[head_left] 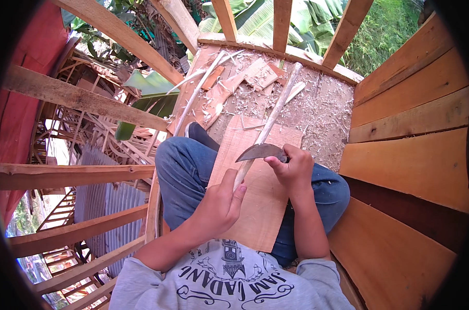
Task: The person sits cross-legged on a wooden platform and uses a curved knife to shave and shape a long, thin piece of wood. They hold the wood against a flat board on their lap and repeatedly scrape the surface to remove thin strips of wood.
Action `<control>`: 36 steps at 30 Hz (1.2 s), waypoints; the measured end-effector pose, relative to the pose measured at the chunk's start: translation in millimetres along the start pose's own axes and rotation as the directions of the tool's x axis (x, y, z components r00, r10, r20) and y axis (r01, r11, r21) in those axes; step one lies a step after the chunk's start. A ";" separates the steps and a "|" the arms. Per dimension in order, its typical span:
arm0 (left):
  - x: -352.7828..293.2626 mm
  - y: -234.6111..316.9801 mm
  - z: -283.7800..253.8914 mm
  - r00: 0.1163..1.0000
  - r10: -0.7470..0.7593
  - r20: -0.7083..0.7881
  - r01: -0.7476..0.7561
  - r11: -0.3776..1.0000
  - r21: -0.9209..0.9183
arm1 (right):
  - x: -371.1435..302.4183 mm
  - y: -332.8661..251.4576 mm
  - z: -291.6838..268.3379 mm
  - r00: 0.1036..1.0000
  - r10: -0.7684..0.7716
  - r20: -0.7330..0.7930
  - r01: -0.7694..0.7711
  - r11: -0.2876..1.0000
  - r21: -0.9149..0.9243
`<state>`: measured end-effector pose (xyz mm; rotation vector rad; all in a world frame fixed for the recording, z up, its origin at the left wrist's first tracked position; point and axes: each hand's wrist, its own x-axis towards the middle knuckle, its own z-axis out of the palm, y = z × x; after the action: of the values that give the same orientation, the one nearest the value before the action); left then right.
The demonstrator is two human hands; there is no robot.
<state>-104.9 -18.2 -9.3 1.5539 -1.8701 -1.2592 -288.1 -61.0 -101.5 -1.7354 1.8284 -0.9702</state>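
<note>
My left hand (224,202) is closed around the near end of a long pale wooden stick (272,120), which slants away and to the right. In my right hand (295,168) is a knife (259,152) with a broad curved dark blade; its handle is mostly hidden by my fingers. The blade lies across the stick just beyond my left hand, pointing left. A flat wooden board (260,219) rests across my lap under both hands, between my bent knees in blue jeans.
Curled wood shavings (317,116) litter the plank floor. Offcut boards (260,75) and thin sticks (198,93) lie ahead. A slatted wooden railing (84,98) runs along the left and front. On my right stands a plank wall (407,165). Stacked wood strips (126,155) show beyond the railing.
</note>
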 end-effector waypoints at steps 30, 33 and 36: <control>-26.8 22.7 -5.8 0.951 -0.154 0.268 0.166 0.986 -0.020 | 30.7 73.3 -7.3 0.853 0.520 0.045 -0.442 0.675 0.590; -35.9 11.1 -2.6 0.929 -0.167 0.329 0.188 0.982 -0.034 | 40.6 71.6 -31.0 0.895 0.386 -0.223 -0.283 0.879 0.384; -22.5 6.5 -19.4 0.995 -0.065 0.071 0.068 0.997 -0.047 | 19.9 45.3 -12.1 0.963 0.218 -0.161 -0.154 0.928 0.339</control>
<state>-86.9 -4.9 11.3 1.5773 -1.8284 -1.3944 -329.8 -79.6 -123.9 -1.2823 1.7896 -1.3149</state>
